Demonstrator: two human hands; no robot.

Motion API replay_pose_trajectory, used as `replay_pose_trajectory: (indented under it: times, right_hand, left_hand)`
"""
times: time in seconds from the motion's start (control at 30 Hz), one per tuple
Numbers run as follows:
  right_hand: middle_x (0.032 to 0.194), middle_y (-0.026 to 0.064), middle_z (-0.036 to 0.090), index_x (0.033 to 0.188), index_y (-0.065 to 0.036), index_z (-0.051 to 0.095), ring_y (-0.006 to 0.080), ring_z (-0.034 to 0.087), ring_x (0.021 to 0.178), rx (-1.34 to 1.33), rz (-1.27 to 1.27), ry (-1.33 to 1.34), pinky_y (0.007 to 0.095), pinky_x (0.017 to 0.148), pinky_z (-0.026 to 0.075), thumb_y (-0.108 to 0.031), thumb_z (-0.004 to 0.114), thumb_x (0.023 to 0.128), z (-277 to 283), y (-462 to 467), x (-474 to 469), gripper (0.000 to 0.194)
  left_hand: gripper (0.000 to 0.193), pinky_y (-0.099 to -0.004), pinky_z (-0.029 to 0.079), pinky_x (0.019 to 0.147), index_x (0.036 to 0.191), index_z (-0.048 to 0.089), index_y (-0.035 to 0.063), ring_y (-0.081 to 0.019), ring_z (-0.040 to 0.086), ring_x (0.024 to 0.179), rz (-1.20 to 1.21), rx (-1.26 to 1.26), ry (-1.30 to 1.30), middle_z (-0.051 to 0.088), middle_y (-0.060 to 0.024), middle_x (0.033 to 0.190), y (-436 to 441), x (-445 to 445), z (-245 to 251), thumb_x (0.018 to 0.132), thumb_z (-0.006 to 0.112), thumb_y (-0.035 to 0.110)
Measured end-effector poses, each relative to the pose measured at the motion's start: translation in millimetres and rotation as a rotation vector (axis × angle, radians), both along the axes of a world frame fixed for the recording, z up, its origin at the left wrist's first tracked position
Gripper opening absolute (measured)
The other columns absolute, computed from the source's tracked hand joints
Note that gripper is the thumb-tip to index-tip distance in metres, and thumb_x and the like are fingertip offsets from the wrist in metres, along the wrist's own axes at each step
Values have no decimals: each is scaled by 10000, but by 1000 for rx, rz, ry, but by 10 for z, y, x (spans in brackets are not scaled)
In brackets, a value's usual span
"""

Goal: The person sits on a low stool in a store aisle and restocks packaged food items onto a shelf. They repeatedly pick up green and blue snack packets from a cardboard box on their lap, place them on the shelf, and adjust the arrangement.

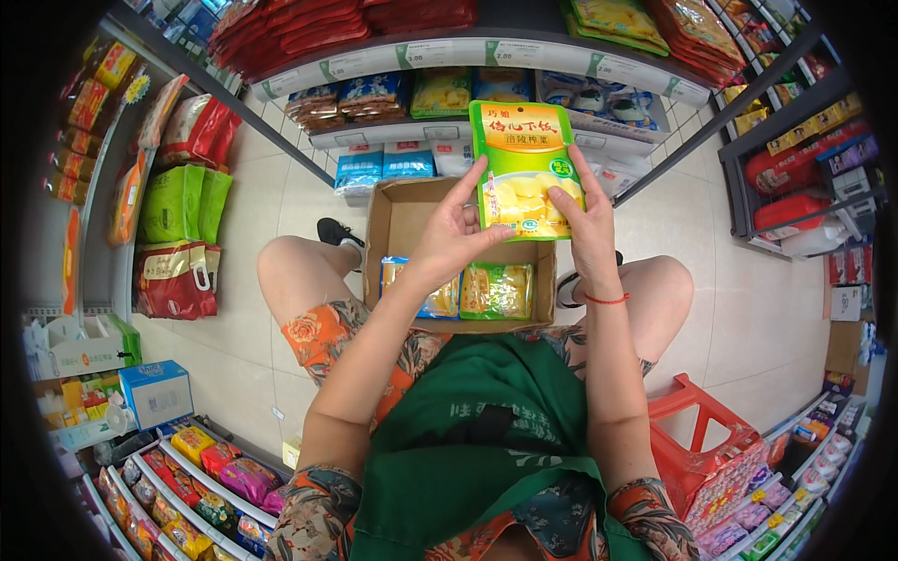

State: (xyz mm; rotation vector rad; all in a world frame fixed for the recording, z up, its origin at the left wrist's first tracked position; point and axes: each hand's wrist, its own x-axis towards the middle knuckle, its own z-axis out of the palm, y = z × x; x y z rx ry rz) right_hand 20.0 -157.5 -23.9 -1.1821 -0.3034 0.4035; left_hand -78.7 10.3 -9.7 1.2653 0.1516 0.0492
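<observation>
Both of my hands hold a green and yellow pouch of pickled vegetable (523, 161) upright above a cardboard box. My left hand (459, 231) grips its left edge and lower corner. On the other side, my right hand (589, 217) has its thumb across the front and its fingers along the right edge. Beneath them the open cardboard box (403, 210) stands between my knees. Inside it, towards me, lie a green pouch (497, 291) and a blue-edged pouch (442, 300); my left forearm partly covers the blue one.
Ahead stands a shelf rack (449, 52) with price tags, stacked pouches and blue salt packets (407, 163) below. Bagged goods (186, 203) line the left shelf. A red plastic stool (694, 449) is at my lower right. Snack shelves (210, 484) curve behind me; tiled floor (245, 372) lies between.
</observation>
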Motion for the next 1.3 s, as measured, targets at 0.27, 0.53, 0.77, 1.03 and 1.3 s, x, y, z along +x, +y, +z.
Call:
replay_pose_trajectory:
  times: [0.27, 0.53, 0.77, 1.03, 1.3]
  right_hand:
    - [1403, 133, 457, 1509, -26, 234, 182, 511, 1219, -15, 58, -105, 302, 1004, 441, 19, 709, 798, 334, -154, 34, 856]
    - [1440, 133, 416, 1514, -32, 222, 195, 455, 1283, 79, 62, -134, 316, 1050, 401, 27, 714, 782, 533, -277, 105, 884]
    - [1475, 148, 370, 1488, 8, 260, 208, 415, 1323, 127, 50, -190, 318, 1066, 391, 31, 696, 803, 703, -343, 208, 813]
    - [1392, 144, 470, 1427, 29, 372, 178, 501, 1231, 173, -55, -149, 305, 1017, 439, 32, 637, 864, 784, -346, 428, 622]
    - [1291, 121, 532, 1396, 33, 422, 155, 573, 1100, 185, -118, -173, 303, 972, 478, -38, 619, 907, 810, -383, 608, 533]
  left_hand:
    - [933, -307, 498, 955, 1525, 162, 47, -188, 494, 1228, -20, 15, -113, 333, -117, 1497, 2, 56, 175, 776, 688, -134]
    - [937, -308, 491, 969, 1525, 160, 47, -186, 495, 1228, -58, 63, -149, 332, -124, 1496, -22, 221, 421, 775, 692, -133]
    - [942, -320, 486, 987, 1525, 150, 44, -190, 505, 1220, -34, 102, -233, 363, -134, 1471, 8, 423, 584, 778, 699, -121]
    - [939, -298, 500, 943, 1520, 141, 14, -169, 534, 1169, -34, 218, -239, 366, -158, 1469, 6, 784, 780, 792, 730, -51]
    - [917, -282, 484, 947, 1514, 151, -8, -166, 546, 1163, -19, 320, -230, 335, -189, 1499, 26, 1158, 845, 812, 740, 15]
